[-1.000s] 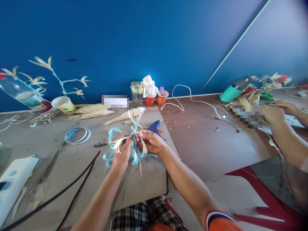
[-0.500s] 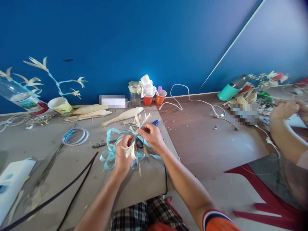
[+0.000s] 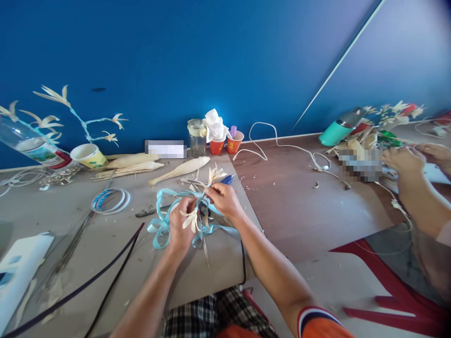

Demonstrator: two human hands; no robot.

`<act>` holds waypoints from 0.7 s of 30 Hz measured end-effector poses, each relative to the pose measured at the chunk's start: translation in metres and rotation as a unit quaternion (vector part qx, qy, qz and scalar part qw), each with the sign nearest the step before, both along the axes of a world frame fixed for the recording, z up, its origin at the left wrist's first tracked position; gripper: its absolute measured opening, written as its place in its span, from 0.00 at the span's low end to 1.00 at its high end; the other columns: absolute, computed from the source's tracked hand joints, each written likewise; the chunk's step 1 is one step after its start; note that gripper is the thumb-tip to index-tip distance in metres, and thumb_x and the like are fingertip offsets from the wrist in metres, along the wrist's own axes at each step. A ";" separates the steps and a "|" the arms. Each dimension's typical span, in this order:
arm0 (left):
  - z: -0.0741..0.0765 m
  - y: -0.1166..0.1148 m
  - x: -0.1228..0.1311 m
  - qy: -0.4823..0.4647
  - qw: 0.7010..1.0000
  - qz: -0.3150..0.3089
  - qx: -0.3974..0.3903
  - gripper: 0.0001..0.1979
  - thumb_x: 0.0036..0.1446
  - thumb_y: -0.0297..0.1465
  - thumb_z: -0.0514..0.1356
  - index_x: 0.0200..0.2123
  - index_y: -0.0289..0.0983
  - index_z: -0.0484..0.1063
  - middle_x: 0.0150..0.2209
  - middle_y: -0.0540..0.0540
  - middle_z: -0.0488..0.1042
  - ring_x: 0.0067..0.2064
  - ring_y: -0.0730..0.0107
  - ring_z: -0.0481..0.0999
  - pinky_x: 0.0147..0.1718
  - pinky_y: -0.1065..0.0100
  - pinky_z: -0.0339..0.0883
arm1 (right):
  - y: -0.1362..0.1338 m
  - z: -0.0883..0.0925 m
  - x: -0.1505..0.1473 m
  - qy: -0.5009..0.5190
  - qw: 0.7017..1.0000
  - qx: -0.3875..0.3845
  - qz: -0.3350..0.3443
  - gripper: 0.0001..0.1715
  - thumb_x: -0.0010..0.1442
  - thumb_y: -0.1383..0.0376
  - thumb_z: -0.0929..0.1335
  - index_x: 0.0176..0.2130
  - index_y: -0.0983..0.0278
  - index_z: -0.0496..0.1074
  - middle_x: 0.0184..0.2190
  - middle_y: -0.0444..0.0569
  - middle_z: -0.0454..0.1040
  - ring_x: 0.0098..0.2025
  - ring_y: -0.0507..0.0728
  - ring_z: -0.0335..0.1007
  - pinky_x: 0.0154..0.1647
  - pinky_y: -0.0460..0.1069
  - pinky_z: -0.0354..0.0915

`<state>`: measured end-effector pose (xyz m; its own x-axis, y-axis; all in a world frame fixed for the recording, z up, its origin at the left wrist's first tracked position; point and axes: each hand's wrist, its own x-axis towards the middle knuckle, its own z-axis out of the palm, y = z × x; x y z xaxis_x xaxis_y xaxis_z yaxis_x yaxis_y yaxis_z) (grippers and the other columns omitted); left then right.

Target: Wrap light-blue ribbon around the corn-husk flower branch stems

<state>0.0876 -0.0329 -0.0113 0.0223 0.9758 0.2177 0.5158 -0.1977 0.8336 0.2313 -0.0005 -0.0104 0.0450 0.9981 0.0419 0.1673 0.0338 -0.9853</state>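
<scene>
My left hand is closed around a stem wrapped in light blue ribbon, with a pale dried-husk flower drooping beside its fingers. My right hand pinches the same branch just below a second husk flower. Loops of light blue ribbon lie around and under both hands. Between the hands, a black object is partly hidden. Just beyond my right fingers a blue pointed tool lies on the table, mostly covered. A thin stick points down from below the flowers.
Dried husks, a ribbon roll and a dark cutter lie nearby. Behind stand a glass jar and red paper cups. At left, a yellow cup holds a flower branch. A co-worker's hands are at right.
My right hand has shifted slightly right along the branch, and the upper flower has moved right with it. My left hand stays nearly in place. The co-worker's hands have moved left.
</scene>
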 end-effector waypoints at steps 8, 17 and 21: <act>-0.004 0.004 -0.001 -0.109 0.994 -0.005 -0.027 0.04 0.51 0.32 0.58 0.30 0.40 0.71 0.27 0.48 0.73 0.31 0.66 0.71 0.30 0.67 0.62 | 0.001 0.007 -0.001 0.176 0.981 -0.074 0.026 0.16 0.48 0.55 0.69 0.21 0.66 0.69 0.15 0.42 0.66 0.19 0.48 0.59 0.23 0.45 0.54; -0.005 0.003 0.001 -0.115 0.992 0.000 -0.053 0.04 0.49 0.28 0.57 0.28 0.40 0.71 0.26 0.50 0.73 0.29 0.67 0.69 0.28 0.68 0.60 | -0.003 0.007 -0.008 0.165 0.982 -0.091 -0.012 0.06 0.46 0.65 0.65 0.22 0.65 0.66 0.12 0.38 0.63 0.17 0.47 0.56 0.21 0.44 0.52; -0.008 0.002 0.000 -0.113 0.992 -0.006 -0.051 0.05 0.49 0.29 0.57 0.30 0.40 0.72 0.28 0.50 0.74 0.30 0.67 0.71 0.29 0.68 0.61 | -0.003 0.009 -0.005 0.119 0.990 -0.080 -0.016 0.08 0.46 0.65 0.64 0.29 0.65 0.70 0.13 0.39 0.65 0.18 0.49 0.59 0.21 0.44 0.54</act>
<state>0.0881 -0.0307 -0.0189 -0.0032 0.9930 0.1177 0.3119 -0.1108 0.9436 0.2260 -0.0034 -0.0010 0.0667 0.9890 -0.1319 -0.0720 -0.1271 -0.9893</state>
